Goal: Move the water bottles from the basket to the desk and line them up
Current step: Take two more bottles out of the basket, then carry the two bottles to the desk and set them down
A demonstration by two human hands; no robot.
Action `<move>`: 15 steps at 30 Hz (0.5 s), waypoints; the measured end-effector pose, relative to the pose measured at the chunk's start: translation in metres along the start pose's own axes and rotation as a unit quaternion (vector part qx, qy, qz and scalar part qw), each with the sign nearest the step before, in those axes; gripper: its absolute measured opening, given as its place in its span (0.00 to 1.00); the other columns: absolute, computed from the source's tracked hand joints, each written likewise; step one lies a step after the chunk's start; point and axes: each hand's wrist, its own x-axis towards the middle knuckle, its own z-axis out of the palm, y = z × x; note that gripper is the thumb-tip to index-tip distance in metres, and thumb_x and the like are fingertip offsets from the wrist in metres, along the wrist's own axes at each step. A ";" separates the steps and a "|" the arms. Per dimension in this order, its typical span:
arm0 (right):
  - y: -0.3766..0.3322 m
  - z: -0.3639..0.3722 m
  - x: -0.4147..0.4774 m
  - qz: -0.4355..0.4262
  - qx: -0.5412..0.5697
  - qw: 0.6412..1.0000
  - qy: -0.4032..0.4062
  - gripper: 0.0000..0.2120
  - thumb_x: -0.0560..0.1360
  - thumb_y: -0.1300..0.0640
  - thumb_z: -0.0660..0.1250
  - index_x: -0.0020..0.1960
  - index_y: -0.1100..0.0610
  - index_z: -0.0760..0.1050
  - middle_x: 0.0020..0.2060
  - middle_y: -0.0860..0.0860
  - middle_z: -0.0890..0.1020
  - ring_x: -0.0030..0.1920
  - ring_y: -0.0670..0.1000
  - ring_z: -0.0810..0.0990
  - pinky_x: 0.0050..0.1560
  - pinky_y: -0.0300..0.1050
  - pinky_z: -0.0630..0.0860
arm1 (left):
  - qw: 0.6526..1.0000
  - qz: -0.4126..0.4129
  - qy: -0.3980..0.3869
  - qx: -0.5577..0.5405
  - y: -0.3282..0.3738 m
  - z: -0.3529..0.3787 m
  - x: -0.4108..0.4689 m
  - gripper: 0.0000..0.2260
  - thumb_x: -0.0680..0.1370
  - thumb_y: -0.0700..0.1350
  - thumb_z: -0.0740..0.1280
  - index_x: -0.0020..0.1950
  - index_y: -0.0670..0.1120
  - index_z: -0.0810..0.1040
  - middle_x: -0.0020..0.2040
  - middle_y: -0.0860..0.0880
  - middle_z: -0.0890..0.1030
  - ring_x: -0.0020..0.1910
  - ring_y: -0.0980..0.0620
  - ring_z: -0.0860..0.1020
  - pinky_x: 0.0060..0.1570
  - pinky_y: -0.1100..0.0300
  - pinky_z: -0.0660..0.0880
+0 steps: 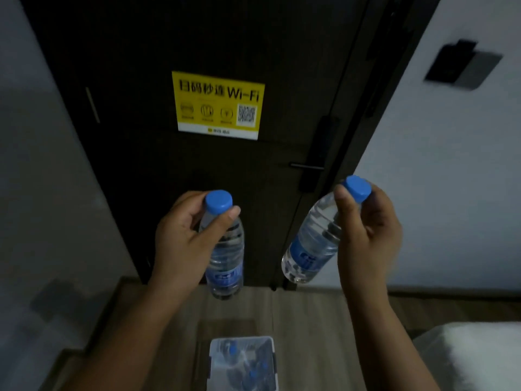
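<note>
Forearms (121, 345) are stretched up from 6 o'clock. At 8 o'clock a clear ribbed plastic bottle (227, 249), blue-capped, is pinched at the neck by the left hand (183, 238), hung upright. At 4 o'clock a second bottle (310, 244) is grasped likewise by the right hand (369, 235), tilted. Neck holds probably suit lifting from the basket (242, 340), translucent, boxy, at 6 o'clock; more bottles (253, 373) lie inside. Desk unseen.

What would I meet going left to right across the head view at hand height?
The left hand, gripping the left bottle near its cap → dark door in the gap → right bottle, tilted → right hand, holding it near the cap.
</note>
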 end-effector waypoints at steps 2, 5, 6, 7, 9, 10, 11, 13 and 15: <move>-0.020 0.003 0.011 -0.026 0.018 0.999 0.010 0.16 0.75 0.46 0.64 0.55 0.57 0.75 0.42 0.46 0.80 0.43 0.42 0.80 0.45 0.33 0.76 | 1.000 0.007 0.000 -0.022 0.022 -0.004 0.013 0.14 0.71 0.58 0.65 0.51 0.52 0.78 0.45 0.52 0.80 0.45 0.60 0.80 0.42 0.73 0.74; -0.045 0.007 0.021 -0.063 0.036 0.997 0.029 0.13 0.76 0.48 0.63 0.53 0.57 0.75 0.37 0.44 0.77 0.38 0.39 0.78 0.40 0.29 0.73 | 0.999 0.005 0.000 -0.052 0.052 -0.009 0.026 0.11 0.72 0.61 0.63 0.48 0.57 0.77 0.42 0.54 0.81 0.42 0.61 0.81 0.39 0.71 0.74; -0.052 0.007 0.024 -0.070 0.039 0.996 0.035 0.13 0.77 0.48 0.62 0.52 0.57 0.75 0.37 0.44 0.77 0.37 0.39 0.77 0.39 0.29 0.73 | 0.998 0.005 0.004 -0.067 0.061 -0.012 0.030 0.11 0.72 0.61 0.63 0.48 0.57 0.77 0.42 0.56 0.82 0.43 0.61 0.81 0.38 0.71 0.74; -0.059 0.007 0.026 -0.071 0.042 0.996 0.039 0.12 0.77 0.47 0.62 0.52 0.56 0.75 0.38 0.44 0.78 0.38 0.40 0.78 0.39 0.30 0.74 | 0.997 0.008 0.008 -0.079 0.070 -0.014 0.032 0.12 0.73 0.61 0.62 0.48 0.56 0.77 0.43 0.57 0.82 0.43 0.62 0.81 0.39 0.71 0.75; -0.073 0.005 0.029 -0.066 0.055 0.996 0.033 0.12 0.77 0.46 0.62 0.52 0.53 0.76 0.41 0.47 0.80 0.40 0.41 0.80 0.41 0.31 0.76 | 0.995 0.024 0.010 -0.099 0.087 -0.018 0.035 0.14 0.74 0.61 0.62 0.50 0.54 0.77 0.46 0.55 0.83 0.45 0.60 0.82 0.40 0.67 0.77; -0.079 0.005 0.030 -0.064 0.064 0.996 0.025 0.11 0.77 0.46 0.62 0.51 0.53 0.76 0.41 0.49 0.81 0.40 0.42 0.80 0.42 0.32 0.76 | 0.993 0.034 0.013 -0.108 0.094 -0.019 0.036 0.15 0.75 0.60 0.62 0.52 0.51 0.77 0.47 0.54 0.84 0.45 0.59 0.82 0.41 0.66 0.78; -0.085 0.006 0.032 -0.062 0.073 0.995 0.017 0.11 0.77 0.46 0.63 0.50 0.53 0.77 0.41 0.50 0.82 0.40 0.43 0.81 0.41 0.32 0.77 | 0.992 0.043 0.018 -0.117 0.100 -0.021 0.037 0.16 0.75 0.59 0.62 0.52 0.49 0.77 0.47 0.54 0.84 0.46 0.58 0.83 0.42 0.67 0.78; -0.096 0.008 0.036 -0.059 0.088 0.994 0.001 0.11 0.77 0.47 0.64 0.49 0.53 0.78 0.40 0.51 0.82 0.40 0.45 0.81 0.40 0.32 0.76 | 0.990 0.054 0.030 -0.128 0.111 -0.022 0.037 0.17 0.74 0.59 0.62 0.53 0.46 0.77 0.45 0.54 0.84 0.45 0.58 0.83 0.40 0.70 0.77; -0.104 0.010 0.040 -0.061 0.100 0.993 -0.017 0.11 0.77 0.47 0.64 0.49 0.54 0.78 0.39 0.51 0.81 0.40 0.46 0.81 0.39 0.32 0.76 | 0.989 0.053 0.045 -0.127 0.119 -0.023 0.035 0.18 0.73 0.58 0.62 0.52 0.45 0.77 0.43 0.54 0.84 0.43 0.58 0.83 0.37 0.71 0.76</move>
